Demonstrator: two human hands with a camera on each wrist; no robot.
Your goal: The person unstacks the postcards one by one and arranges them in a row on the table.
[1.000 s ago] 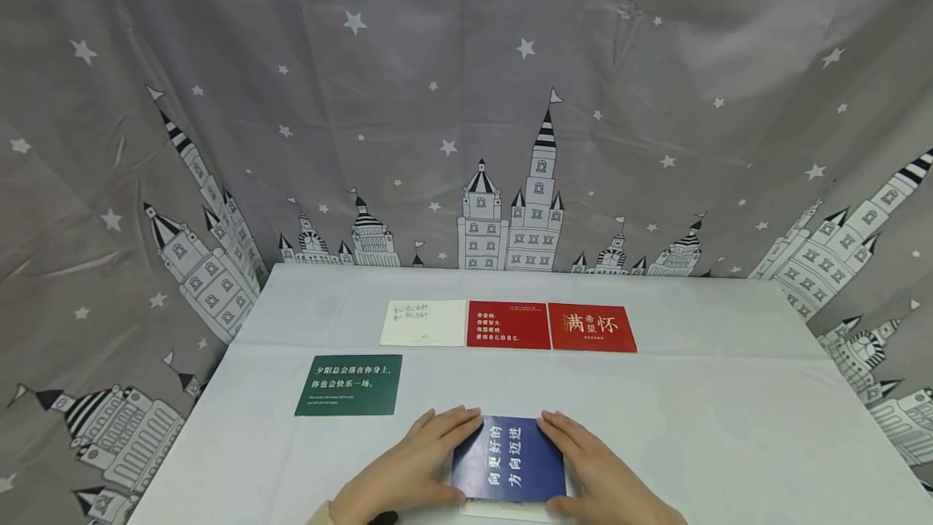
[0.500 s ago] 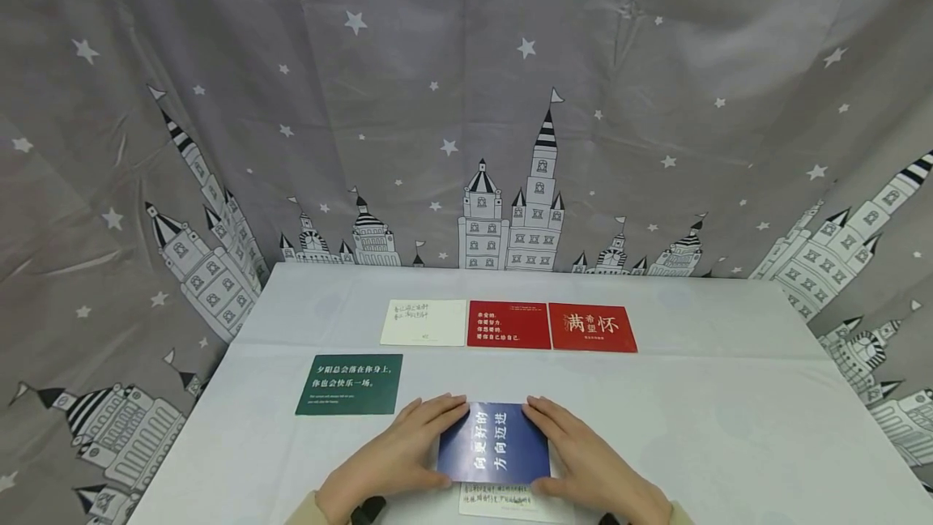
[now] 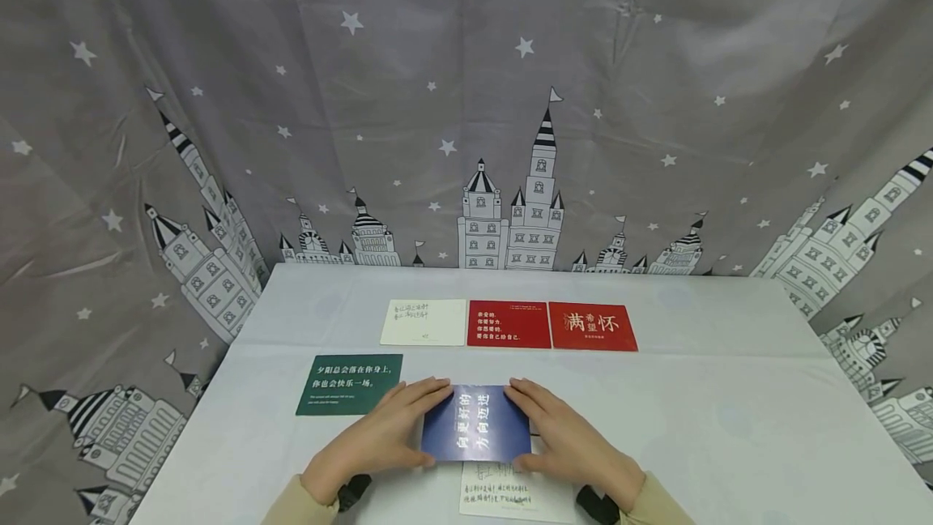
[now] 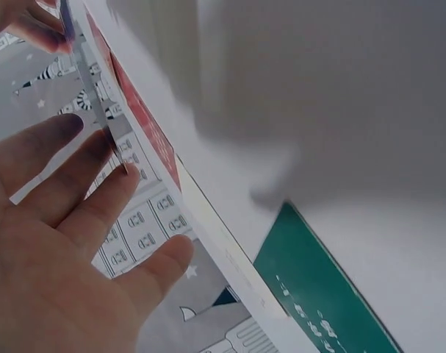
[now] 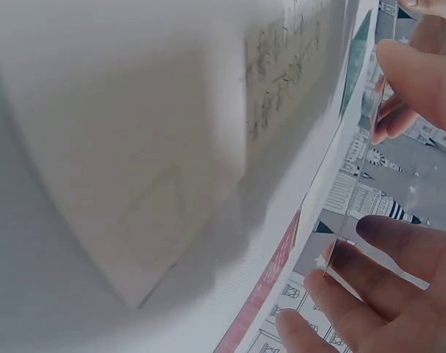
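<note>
blue card (image 3: pixel 476 423) moved farther up table, left hand (image 3: pixel 379 437) and right hand (image 3: pixel 567 442) pinching its edges

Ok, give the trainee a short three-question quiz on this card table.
1. True or false: both hands hold the blue card by its side edges.
2. How many red cards lie in the far row? A) one B) two C) three
3. Fill in: the card just left of the left hand is ____ in colour.

Key: 1 true, the left hand and the right hand each pinch one edge. 2 B, two red cards beside a white card. 3 green, the green card.
</note>
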